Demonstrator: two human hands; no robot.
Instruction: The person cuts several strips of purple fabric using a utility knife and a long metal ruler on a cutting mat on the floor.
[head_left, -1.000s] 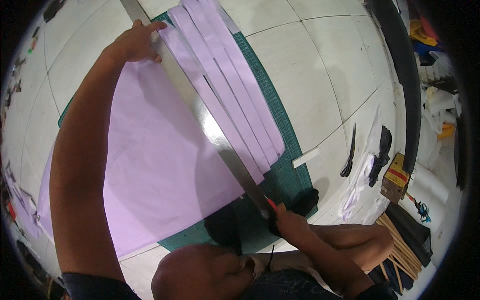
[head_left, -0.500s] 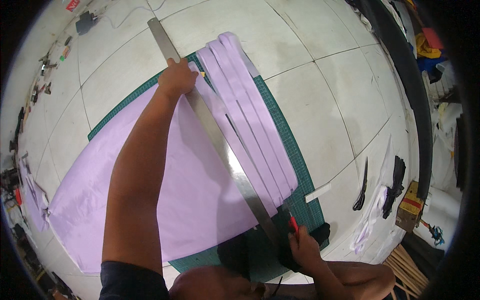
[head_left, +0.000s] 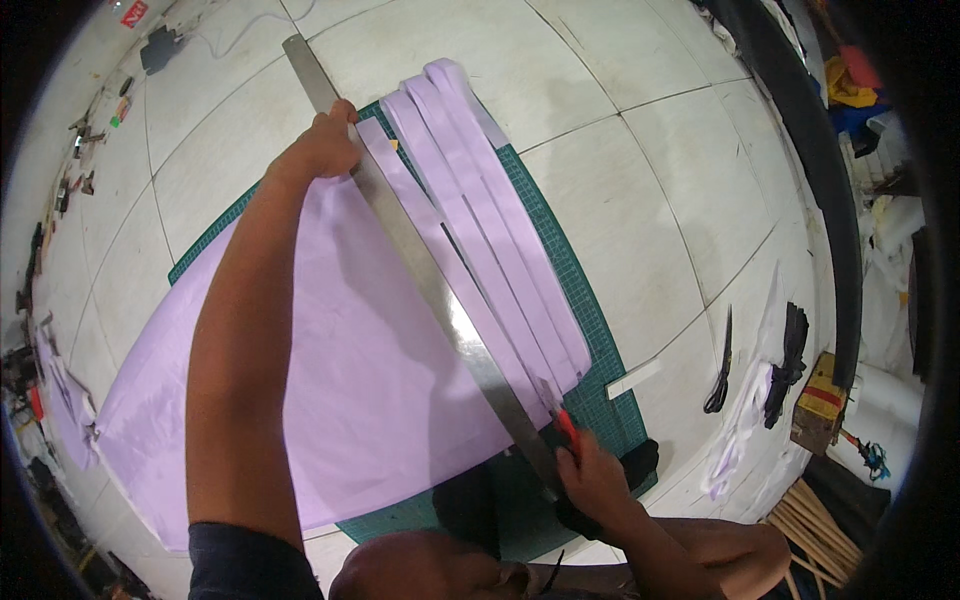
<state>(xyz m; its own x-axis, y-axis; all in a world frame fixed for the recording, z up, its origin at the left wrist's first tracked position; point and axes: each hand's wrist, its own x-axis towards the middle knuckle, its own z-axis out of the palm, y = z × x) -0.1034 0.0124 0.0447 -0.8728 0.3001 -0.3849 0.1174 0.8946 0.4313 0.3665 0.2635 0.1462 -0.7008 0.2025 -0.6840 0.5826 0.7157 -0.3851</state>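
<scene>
Cutting work on a tiled floor (head_left: 650, 240), seen from above. The left hand (head_left: 325, 147), partly open with fingers spread, presses on one long steel ruler (head_left: 425, 278) near the far edge of a green cutting mat (head_left: 615, 415). The right hand (head_left: 597, 482) is closed around one red-handled cutter (head_left: 568, 428), near the mat's near right corner; its blade points away from the person, at the near end of the lavender material just right of the ruler, though whether the tip touches cannot be told. One large lavender sheet (head_left: 370, 330) covers most of the mat and runs past its left edge; the ruler lies slantwise over it, its far end projecting beyond the mat's far edge. Between ruler and right edge lie long lavender strips (head_left: 500, 240), at least three, side by side. Printed grid lines mark the mat; a small red label (head_left: 134, 13) on the floor beyond the far left corner bears pale lettering. One white bar (head_left: 633, 379) overlaps the right edge; farther right on the floor are one pair of black scissors (head_left: 718, 385), one black bundle (head_left: 788, 365) and several wooden rods (head_left: 815, 525)
</scene>
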